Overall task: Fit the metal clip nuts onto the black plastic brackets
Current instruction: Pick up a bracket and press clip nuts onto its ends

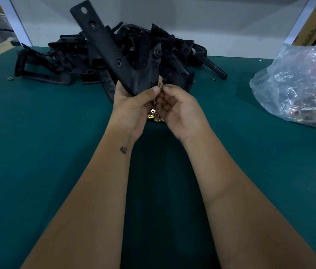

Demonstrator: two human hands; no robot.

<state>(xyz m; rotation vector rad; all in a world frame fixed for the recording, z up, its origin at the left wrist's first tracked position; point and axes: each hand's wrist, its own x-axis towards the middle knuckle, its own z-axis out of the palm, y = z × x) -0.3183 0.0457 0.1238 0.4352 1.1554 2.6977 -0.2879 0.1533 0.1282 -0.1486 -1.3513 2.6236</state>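
A lone clip nut [10,78] lies far left on the green table [46,152], just beside a heap of black brackets [60,61] at the far side. The left hand [134,105] grips the near end of one long bracket [112,49], which tilts up and away to the left above the heap. Touching it at the bracket's near edge, the right hand [176,107] pinches a small clip nut [161,87] between thumb and fingertip, its other fingers curled. Under both hands a little cluster of brass-coloured clip nuts [154,117] rests on the table. Far right sits a clear plastic bag [298,84] with more metal parts inside.
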